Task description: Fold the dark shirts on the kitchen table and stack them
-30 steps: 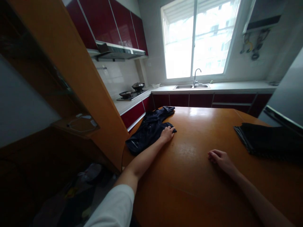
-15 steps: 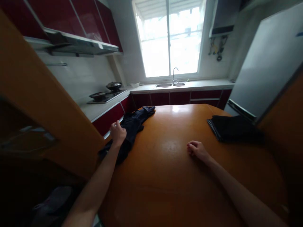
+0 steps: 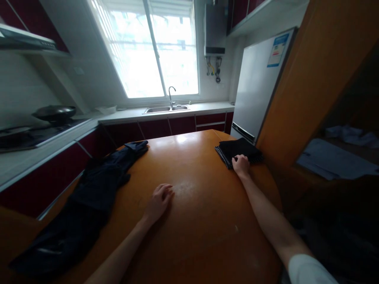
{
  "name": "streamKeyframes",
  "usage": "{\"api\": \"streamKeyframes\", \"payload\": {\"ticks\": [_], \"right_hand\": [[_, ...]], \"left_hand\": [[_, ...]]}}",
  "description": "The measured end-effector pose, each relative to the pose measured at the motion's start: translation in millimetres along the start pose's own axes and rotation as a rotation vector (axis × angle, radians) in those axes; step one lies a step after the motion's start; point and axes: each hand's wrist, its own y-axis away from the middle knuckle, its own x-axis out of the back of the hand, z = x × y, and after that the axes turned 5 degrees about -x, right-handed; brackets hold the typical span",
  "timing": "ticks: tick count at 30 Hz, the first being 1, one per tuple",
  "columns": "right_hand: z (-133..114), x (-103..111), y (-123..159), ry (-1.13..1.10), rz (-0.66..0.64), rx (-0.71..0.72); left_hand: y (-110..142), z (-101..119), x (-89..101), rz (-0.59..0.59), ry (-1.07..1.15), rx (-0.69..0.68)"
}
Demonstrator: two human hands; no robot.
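Note:
My left hand (image 3: 160, 202) hovers at or rests on the middle of the wooden table (image 3: 189, 236), palm down, its fingers loosely extended and holding nothing. On the right side of the table lies a folded black garment (image 3: 241, 148) with striped layers along its edges. My right hand (image 3: 241, 164) is at its near edge, fingers curled onto the cloth; the fingertips are partly hidden. A crumpled dark navy garment (image 3: 91, 193) is spread along the table's left side, away from both hands.
Beyond the table run a counter with a sink (image 3: 160, 109) and, at left, a stove with a wok (image 3: 55, 113). The fridge (image 3: 256, 83) and a wooden panel (image 3: 299, 90) border the right. Light blue cloth (image 3: 340, 157) lies on a shelf at far right.
The view has turned right. My right hand has moved forward and right onto the folded black garment. My left hand has left the navy garment's side and come to the table's middle, fingers loosened.

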Motion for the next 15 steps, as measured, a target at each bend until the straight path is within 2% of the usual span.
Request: {"api": "streamKeyframes", "payload": {"ticks": [3,5,7,9,11,12,15], "right_hand": [[-4,4,1,-0.038,0.05,0.034],[-15,11,8,-0.107,0.078,0.113],[-34,21,23,-0.213,0.078,0.226],[-58,30,52,-0.351,0.015,0.356],[-85,39,91,-0.512,-0.162,0.496],[-97,42,112,-0.594,-0.31,0.577],[-122,51,167,-0.75,-0.914,0.871]], "left_hand": [[0,-7,4.2,0.033,0.082,0.091],[1,-10,4.3,0.047,0.13,0.144],[2,-12,3.1,0.07,0.171,0.179],[2,-12,2.5,0.106,0.213,0.22],[1,-12,3.2,0.17,0.254,0.265],[0,-13,4.0,0.213,0.275,0.283],[-1,-14,5.7,0.306,0.35,0.322]]}}
